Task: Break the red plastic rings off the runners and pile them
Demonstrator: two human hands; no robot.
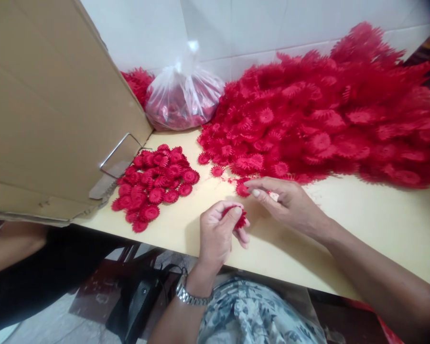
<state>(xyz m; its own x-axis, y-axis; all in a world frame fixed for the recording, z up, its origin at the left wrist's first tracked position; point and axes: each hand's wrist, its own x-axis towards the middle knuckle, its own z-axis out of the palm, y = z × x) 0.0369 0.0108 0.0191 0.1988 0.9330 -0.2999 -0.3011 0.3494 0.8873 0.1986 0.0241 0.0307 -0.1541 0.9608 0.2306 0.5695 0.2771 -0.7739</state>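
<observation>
My left hand point(217, 229), with a metal watch on the wrist, pinches a red fringed paper flower point(241, 219) above the front edge of the table. Just right of it, my right hand point(286, 203) has its thumb and forefinger near each other beside another red flower point(241, 188) on the table; whether it grips anything is unclear. A small pile of compact red flowers point(156, 181) lies to the left. A large heap of red fringed pieces point(322, 119) spreads along the back and right.
A tied clear plastic bag point(184, 98) of red pieces stands by the tiled wall. A tall cardboard sheet point(57, 105) with a metal wire bracket point(116, 153) blocks the left side. Another person's arm point(14, 246) shows at lower left.
</observation>
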